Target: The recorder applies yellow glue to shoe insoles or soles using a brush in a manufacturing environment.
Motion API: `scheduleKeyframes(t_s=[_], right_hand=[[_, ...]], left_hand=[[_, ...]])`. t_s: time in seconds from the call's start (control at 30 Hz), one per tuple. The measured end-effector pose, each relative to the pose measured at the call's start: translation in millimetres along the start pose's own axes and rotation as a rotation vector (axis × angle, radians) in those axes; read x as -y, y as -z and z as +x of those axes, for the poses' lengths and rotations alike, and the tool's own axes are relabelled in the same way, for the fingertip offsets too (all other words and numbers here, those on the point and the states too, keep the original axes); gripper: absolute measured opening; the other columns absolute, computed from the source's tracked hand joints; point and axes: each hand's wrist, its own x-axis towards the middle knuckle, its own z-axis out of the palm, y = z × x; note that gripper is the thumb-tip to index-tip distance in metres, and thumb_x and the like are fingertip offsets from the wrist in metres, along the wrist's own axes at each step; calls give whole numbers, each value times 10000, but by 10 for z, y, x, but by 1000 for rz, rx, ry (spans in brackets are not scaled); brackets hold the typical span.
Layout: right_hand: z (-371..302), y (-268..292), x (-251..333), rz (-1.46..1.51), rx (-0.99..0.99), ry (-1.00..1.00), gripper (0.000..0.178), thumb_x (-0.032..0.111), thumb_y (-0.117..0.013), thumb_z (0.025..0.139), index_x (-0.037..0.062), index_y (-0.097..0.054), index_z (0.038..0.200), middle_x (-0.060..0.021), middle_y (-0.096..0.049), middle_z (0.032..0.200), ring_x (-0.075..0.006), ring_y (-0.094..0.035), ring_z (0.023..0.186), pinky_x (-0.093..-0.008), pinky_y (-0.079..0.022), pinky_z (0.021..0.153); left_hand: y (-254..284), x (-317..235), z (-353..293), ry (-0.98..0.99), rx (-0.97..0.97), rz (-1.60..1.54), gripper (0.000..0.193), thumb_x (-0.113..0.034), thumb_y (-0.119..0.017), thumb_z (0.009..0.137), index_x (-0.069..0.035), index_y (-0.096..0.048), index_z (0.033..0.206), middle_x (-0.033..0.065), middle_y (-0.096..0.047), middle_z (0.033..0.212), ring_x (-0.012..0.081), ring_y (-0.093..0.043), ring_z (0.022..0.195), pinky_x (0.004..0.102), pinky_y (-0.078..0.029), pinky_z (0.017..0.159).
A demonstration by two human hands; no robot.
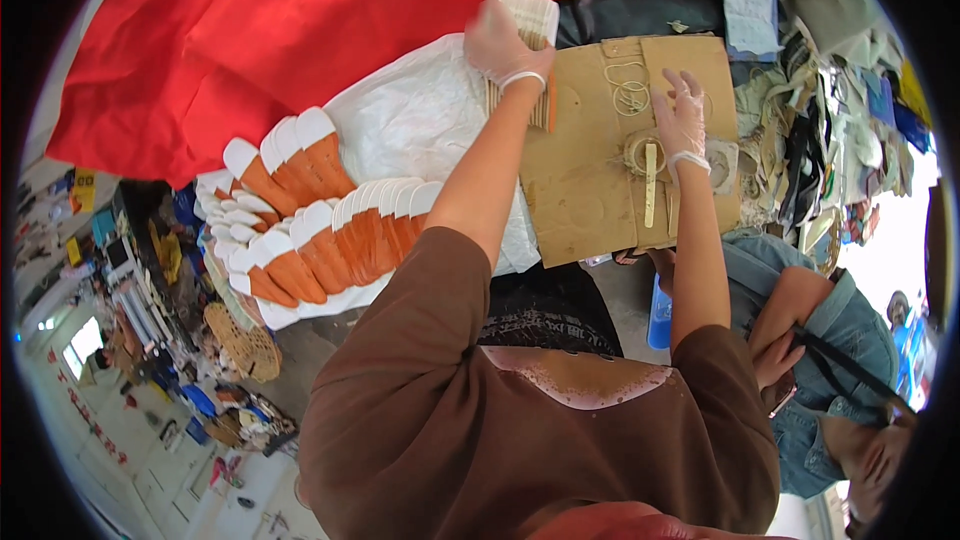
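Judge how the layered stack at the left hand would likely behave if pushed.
The layered stack would probably slide apart or fan out, since many separate edges show beside the gloved left hand and no band is visible. Each piece is likely light and may flex a little, judging by its thin edge.

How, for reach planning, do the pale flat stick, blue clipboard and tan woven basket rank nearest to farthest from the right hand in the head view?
1. Pale flat stick: below the right hand.
2. Blue clipboard: upper right.
3. Tan woven basket: lower left.
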Motion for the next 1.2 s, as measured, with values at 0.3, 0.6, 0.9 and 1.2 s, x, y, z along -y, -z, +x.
scheduleKeyframes(t_s=[0.3,0.6,0.9,1.2], right_hand=[[56,-1144,260,997,416,-366,704,596,-453,945,93,-389,1433,-82,-495,1363,-201,-477,1236,-346,-364,1035],[-992,-1226,565,892,615,-358,491,303,-525,978,90,-374,1394,-88,-533,1268,-156,-506,1119,-303,-421,936],[-1298,-1552,141,510,432,-254,390,148,-653,890,21,-524,1235,-142,-578,1233,-204,-601,1062,-334,-484,900],[-1391,-1361,315,111,390,165,786,371,-793,724,46,-451,1352,-196,-563,1240,-353,-569,1118,-397,-453,983]], left_hand=[[196,326,-447,-226,-78,-291,1295,-408,-868,490,-139,-128,1518,275,-339,1238,421,-344,1155,507,-324,970],[867,935,-1186,79,9,-418,1282,-311,-875,524,-88,-95,1517,282,-321,1254,441,-364,1158,478,-316,1037],[797,1400,-1461,191,399,-222,1323,-462,-879,539,-110,-76,1530,325,-278,1355,466,-326,1254,466,-322,1066],[1096,1726,-1142,-24,387,-103,734,-487,-710,755,-117,-506,1354,250,-447,1307,417,-479,1190,448,-413,1005]])
